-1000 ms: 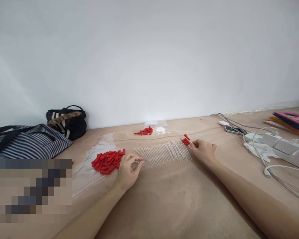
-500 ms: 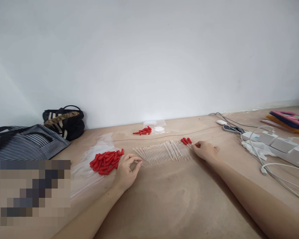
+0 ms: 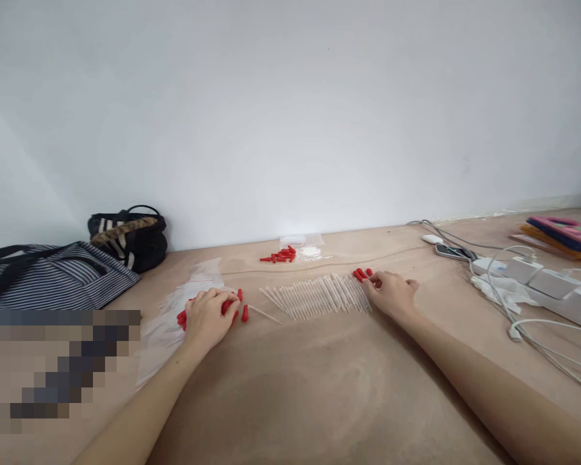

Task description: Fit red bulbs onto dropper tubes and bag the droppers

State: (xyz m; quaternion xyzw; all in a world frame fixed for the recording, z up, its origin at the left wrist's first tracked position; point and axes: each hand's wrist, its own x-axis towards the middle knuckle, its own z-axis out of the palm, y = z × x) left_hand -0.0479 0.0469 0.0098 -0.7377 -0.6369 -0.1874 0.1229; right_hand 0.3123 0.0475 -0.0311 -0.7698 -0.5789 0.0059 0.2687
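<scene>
My left hand (image 3: pixel 210 320) is over a pile of red rubber bulbs (image 3: pixel 181 318), covering most of it. Its fingers are curled, with a red bulb showing between thumb and fingertips. One loose red bulb (image 3: pixel 244 313) lies just to its right, beside a thin tube (image 3: pixel 266 314) lying slantwise. A row of thin, clear glass tubes (image 3: pixel 314 297) spreads across the middle. At the row's right end, my right hand (image 3: pixel 390 294) is closed in a pinch at a few droppers with red bulbs (image 3: pixel 361 274). Its fingers partly hide them.
A clear plastic bag (image 3: pixel 208 274) lies under the pile. Farther back are small red bulbs (image 3: pixel 278 255) and tubes on another clear bag (image 3: pixel 300 240). Striped (image 3: pixel 53 278) and black (image 3: pixel 145 242) bags stand left; a power strip (image 3: pixel 547 284) with cables and a phone (image 3: pixel 452 252) lie right.
My left hand has moved left from the row's left end onto the pile of red bulbs. A loose bulb now lies apart. My right hand has shifted slightly left against the red-bulbed droppers.
</scene>
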